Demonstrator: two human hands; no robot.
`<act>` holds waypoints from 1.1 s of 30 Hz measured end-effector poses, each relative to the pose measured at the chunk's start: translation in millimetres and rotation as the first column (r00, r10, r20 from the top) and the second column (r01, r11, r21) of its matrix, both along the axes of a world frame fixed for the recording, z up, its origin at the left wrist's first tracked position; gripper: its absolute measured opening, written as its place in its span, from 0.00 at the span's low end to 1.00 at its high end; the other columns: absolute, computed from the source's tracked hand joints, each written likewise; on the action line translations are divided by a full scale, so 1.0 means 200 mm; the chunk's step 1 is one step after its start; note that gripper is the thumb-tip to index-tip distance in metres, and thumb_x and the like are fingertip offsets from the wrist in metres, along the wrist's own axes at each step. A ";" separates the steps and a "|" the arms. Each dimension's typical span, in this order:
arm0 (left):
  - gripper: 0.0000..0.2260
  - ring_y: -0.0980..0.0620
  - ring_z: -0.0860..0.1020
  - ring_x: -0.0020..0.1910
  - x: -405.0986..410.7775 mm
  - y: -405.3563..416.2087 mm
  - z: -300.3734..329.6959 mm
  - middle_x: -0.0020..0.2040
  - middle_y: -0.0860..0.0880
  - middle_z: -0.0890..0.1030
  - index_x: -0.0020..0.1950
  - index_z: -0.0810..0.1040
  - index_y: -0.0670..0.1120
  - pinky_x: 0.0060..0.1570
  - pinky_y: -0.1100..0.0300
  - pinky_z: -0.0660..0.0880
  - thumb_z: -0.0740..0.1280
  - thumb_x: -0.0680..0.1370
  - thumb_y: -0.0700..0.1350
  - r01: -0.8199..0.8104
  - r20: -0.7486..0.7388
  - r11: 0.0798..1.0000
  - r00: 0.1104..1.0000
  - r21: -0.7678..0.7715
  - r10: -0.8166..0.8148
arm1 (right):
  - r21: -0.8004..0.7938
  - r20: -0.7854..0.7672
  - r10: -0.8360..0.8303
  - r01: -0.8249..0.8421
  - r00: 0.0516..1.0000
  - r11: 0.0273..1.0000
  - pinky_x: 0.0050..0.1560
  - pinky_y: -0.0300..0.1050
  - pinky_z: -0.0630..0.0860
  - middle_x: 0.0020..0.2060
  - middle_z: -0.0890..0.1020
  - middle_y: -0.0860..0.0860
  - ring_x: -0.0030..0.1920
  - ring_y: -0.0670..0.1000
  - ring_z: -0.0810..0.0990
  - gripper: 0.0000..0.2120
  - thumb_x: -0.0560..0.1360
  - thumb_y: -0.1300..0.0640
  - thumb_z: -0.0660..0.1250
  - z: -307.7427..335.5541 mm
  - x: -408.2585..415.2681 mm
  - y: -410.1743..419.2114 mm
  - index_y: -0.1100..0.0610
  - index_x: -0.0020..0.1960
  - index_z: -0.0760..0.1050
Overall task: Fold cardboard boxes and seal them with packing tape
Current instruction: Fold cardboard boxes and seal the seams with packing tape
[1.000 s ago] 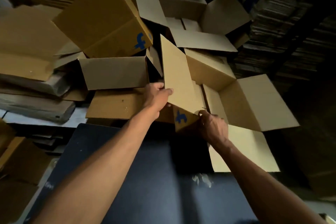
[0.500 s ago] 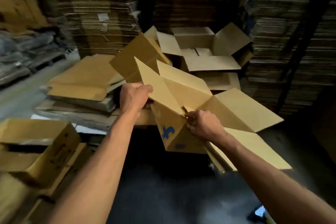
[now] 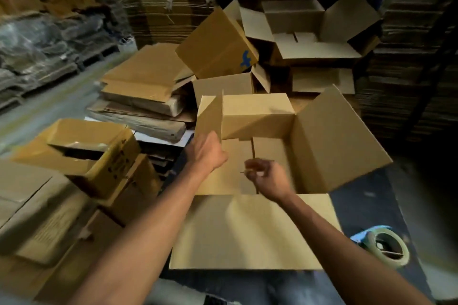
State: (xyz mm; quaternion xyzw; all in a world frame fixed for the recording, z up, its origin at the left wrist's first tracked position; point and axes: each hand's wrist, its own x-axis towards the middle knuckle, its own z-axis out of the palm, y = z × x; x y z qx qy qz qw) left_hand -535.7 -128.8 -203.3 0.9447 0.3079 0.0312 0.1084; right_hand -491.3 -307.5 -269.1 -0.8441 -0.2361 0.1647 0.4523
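Box point(image 3: 260, 116) upright, flaps spread | left hand point(image 3: 207, 153) touching left flap, grip unclear | right hand point(image 3: 269, 178) curled, blurred

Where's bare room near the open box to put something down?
Bare dark blue tabletop shows right of the open brown cardboard box, between its right flap and the clear packing tape roll. Left is crowded: a taped yellow-brown carton and flattened cardboard stacks. Behind stand more open boxes.
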 end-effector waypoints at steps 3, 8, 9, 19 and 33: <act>0.13 0.42 0.80 0.51 0.00 -0.05 -0.21 0.52 0.45 0.80 0.52 0.83 0.44 0.42 0.54 0.73 0.72 0.76 0.53 0.030 0.023 0.999 0.999 0.044 -0.031 | 0.023 0.305 -0.347 0.357 0.887 0.934 0.58 0.54 0.79 0.56 0.85 0.52 0.56 0.56 0.81 0.12 0.77 0.56 0.68 -0.01 0.14 -0.32 0.53 0.58 0.84; 0.18 0.42 0.76 0.56 0.01 -0.15 -0.48 0.58 0.43 0.76 0.56 0.81 0.46 0.53 0.47 0.75 0.67 0.78 0.59 0.123 -0.017 0.983 0.992 0.135 -0.122 | 0.104 0.653 -0.607 0.739 0.454 0.665 0.72 0.62 0.59 0.74 0.66 0.56 0.75 0.64 0.59 0.23 0.73 0.52 0.67 0.03 0.16 -0.67 0.47 0.68 0.74; 0.19 0.42 0.75 0.57 0.01 -0.16 -0.53 0.59 0.43 0.75 0.58 0.80 0.47 0.55 0.47 0.74 0.67 0.78 0.60 0.135 -0.048 0.981 0.990 0.139 -0.129 | 0.049 0.576 -0.678 0.809 0.456 0.586 0.74 0.65 0.56 0.78 0.60 0.57 0.77 0.64 0.54 0.29 0.73 0.51 0.69 0.03 0.20 -0.71 0.46 0.73 0.68; 0.27 0.43 0.72 0.63 -0.03 -0.24 -0.73 0.64 0.44 0.75 0.72 0.72 0.49 0.59 0.46 0.72 0.59 0.80 0.66 0.197 -0.067 0.977 0.979 0.084 -0.192 | 0.273 0.142 -0.589 0.541 0.795 0.796 0.52 0.42 0.79 0.67 0.79 0.47 0.55 0.44 0.83 0.47 0.80 0.58 0.70 -0.10 0.12 -0.60 0.36 0.81 0.39; 0.59 0.44 0.33 0.82 -0.27 -0.23 -0.76 0.83 0.46 0.32 0.81 0.30 0.59 0.78 0.35 0.38 0.58 0.65 0.84 0.506 -0.376 0.838 0.750 -0.204 -0.544 | -0.753 0.064 0.635 -0.380 0.770 0.537 0.73 0.76 0.33 0.79 0.27 0.53 0.79 0.62 0.27 0.71 0.54 0.15 0.66 -0.34 0.05 -0.59 0.40 0.80 0.28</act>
